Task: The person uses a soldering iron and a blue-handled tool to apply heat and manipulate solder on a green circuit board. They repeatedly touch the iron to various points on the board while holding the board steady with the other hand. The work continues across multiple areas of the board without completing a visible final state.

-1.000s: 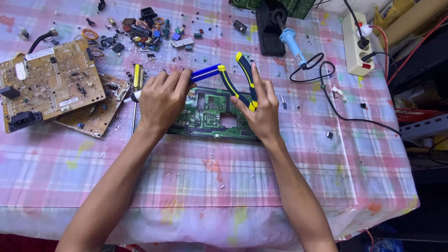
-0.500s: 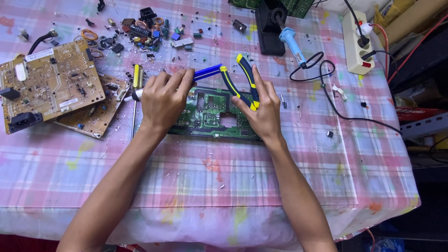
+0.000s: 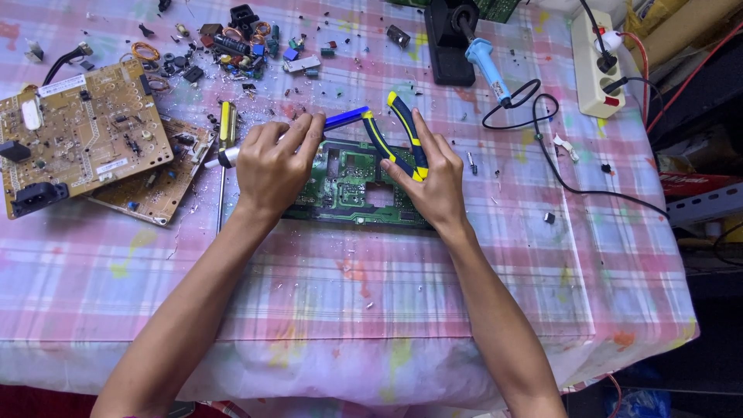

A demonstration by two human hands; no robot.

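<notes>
Gripping blue-yellow pliers [image 3: 398, 135], flat green PCB [image 3: 348, 186]

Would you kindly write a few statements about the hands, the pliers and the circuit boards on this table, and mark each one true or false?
1. The right hand holds blue-and-yellow pliers. True.
2. The green circuit board lies under both hands. True.
3. The left hand holds the soldering iron. False: the iron lies apart, near the table's far edge.
4. The tan circuit boards lie by the right hand. False: they lie beyond the left hand.
</notes>
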